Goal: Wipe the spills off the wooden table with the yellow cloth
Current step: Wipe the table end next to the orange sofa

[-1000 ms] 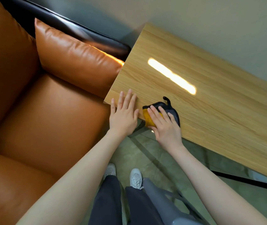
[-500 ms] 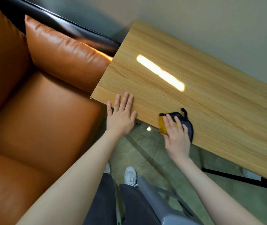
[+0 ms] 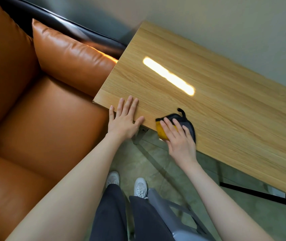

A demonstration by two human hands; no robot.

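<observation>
**At the near edge of the bench: one cloth, two hands**

On the wooden bench (image 3: 225,105) you are working with one cloth (image 3: 163,132) and two hands. Your right hand (image 3: 180,140) is lying flat on top of the cloth, fingers straight and slightly spread, pressing it down rather than gripping it. The cloth is sitting right at the near edge of the bench, yellow on the side toward your left, dark grey with black trim on the far side, and a small black loop is sticking up from its far corner. Part of the yellow is hanging just past the edge, under your palm.

Your left hand (image 3: 124,119) is resting open, fingers straight, on the near corner of the bench, holding nothing. It is lying just beside the cloth, apart from it, with bare wood between your thumb and the yellow edge.

You are standing with two white shoes (image 3: 127,184) on the greenish floor (image 3: 156,160). One orange leather sofa (image 3: 39,119) with one matching cushion (image 3: 72,54) is touching the end of the bench. One long bright light reflection (image 3: 169,75) is showing on the wood. No writing or brand is legible anywhere.
</observation>
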